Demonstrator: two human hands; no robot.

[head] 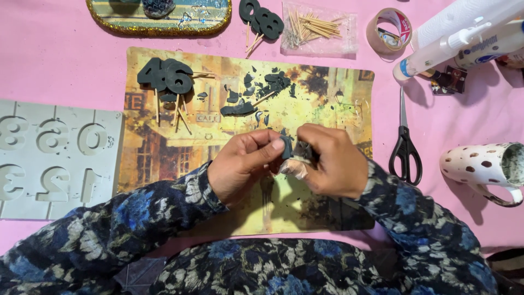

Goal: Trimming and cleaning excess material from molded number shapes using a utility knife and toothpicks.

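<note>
Dark foam is what both hands work on: a small dark piece (pixel 299 150) is pinched between them at the middle of the view. The left hand (pixel 244 164) has thumb and fingers closed on its left edge, and the right hand (pixel 333 161) curls tightly over its right side, hiding most of it, so its exact shape cannot be told. Both sleeves are of a blue flowered cloth.

Under the hands lies a yellow picture placemat (pixel 333 104) on the pink counter (pixel 60 60). Just above the hands, dark scraps (pixel 256 95) are scattered over the placemat. At its upper left corner lies a cluster of dark foam numerals on wooden sticks (pixel 166 76).

Beyond the placemat's top edge, more stick-mounted numerals (pixel 262 19) lie beside a clear plastic bag (pixel 319 27) that holds a bundle of wooden toothpicks. Left of these is an oval tray with a gold glitter rim (pixel 164 27); what sits in it is cut off by the frame.

To the left, a grey numeral mould (pixel 54 158) shows hollow number shapes, with nothing in them. To the right, black-handled scissors (pixel 405 142) lie closed. A white mug with brown spots (pixel 483 164) lies on its side near the right edge, mouth turned right, contents not visible. Above it are a roll of tape (pixel 388 30) and a white glue gun (pixel 464 38).
</note>
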